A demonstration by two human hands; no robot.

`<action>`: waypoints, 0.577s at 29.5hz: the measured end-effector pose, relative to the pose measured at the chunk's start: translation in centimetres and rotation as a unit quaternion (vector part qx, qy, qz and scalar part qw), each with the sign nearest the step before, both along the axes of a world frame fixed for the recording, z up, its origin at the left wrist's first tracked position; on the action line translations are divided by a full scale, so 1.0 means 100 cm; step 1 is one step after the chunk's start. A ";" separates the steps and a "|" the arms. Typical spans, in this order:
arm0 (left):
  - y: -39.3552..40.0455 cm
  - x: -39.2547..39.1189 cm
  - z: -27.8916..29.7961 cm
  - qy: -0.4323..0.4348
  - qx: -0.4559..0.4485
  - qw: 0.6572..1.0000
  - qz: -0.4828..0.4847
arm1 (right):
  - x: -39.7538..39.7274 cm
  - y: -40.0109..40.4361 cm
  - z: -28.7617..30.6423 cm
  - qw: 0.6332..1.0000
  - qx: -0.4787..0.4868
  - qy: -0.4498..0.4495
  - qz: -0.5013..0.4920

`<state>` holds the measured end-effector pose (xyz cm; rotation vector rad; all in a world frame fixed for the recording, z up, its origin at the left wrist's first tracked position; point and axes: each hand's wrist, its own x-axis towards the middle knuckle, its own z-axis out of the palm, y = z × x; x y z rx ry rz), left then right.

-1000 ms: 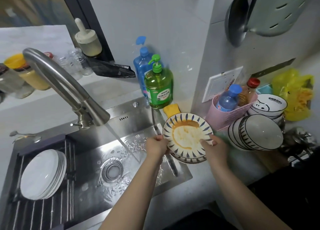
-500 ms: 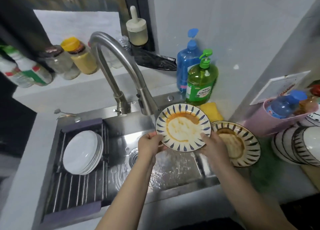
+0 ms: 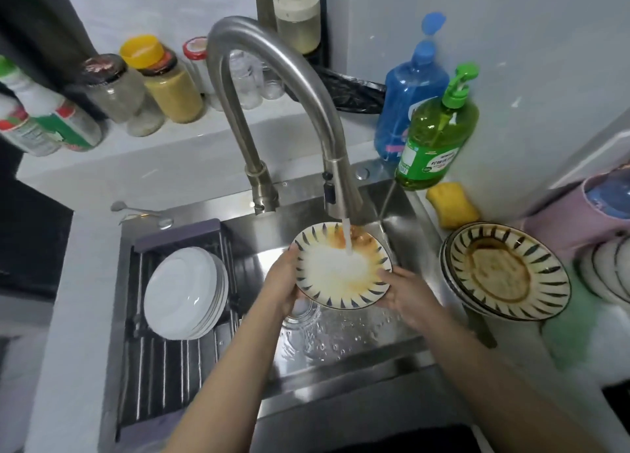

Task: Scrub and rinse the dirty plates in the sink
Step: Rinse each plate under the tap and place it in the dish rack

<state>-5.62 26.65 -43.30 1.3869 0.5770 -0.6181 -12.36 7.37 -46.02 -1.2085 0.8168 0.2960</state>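
A striped dirty plate (image 3: pixel 341 282) with orange sauce is held over the steel sink (image 3: pixel 341 347), directly under the running faucet (image 3: pixel 272 88). Water splashes white across its middle. My left hand (image 3: pixel 283 282) grips the plate's left rim, and my right hand (image 3: pixel 405 299) holds its right rim from below with the thumb on the edge. A stack of more dirty striped plates (image 3: pixel 504 272) sits on the counter to the right of the sink.
Clean white plates (image 3: pixel 184 292) lean in a rack over the sink's left half. A yellow sponge (image 3: pixel 451 205), green soap bottle (image 3: pixel 433 139) and blue bottle (image 3: pixel 409 91) stand behind the sink. Jars (image 3: pixel 170 81) line the back ledge. White bowls (image 3: pixel 603 268) lie at far right.
Both hands carried the plate left from the counter stack to under the faucet stream, and water now hits its surface. The view shifted left and down.
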 end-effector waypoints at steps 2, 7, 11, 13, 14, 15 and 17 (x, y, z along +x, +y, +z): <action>-0.003 -0.001 -0.003 -0.054 0.068 0.996 -0.017 | 0.001 0.009 -0.004 0.999 -0.039 0.016 0.019; -0.003 -0.012 -0.001 -0.207 0.299 0.927 -0.091 | -0.003 0.035 -0.005 0.922 -0.317 -0.027 0.220; 0.000 -0.013 -0.007 -0.213 0.315 0.920 -0.098 | 0.002 0.066 -0.006 0.914 -0.276 -0.109 0.278; -0.002 -0.015 -0.010 -0.227 0.304 0.920 -0.104 | 0.013 0.078 -0.011 0.897 -0.288 -0.100 0.319; -0.004 -0.017 -0.010 -0.231 0.300 0.920 -0.104 | 0.018 0.083 -0.013 0.888 -0.297 -0.093 0.339; -0.006 -0.018 -0.013 -0.226 0.291 0.924 -0.099 | 0.022 0.088 -0.016 0.872 -0.316 -0.090 0.363; -0.008 -0.018 -0.018 -0.207 0.251 0.944 -0.064 | 0.022 0.095 -0.011 0.830 -0.351 -0.111 0.419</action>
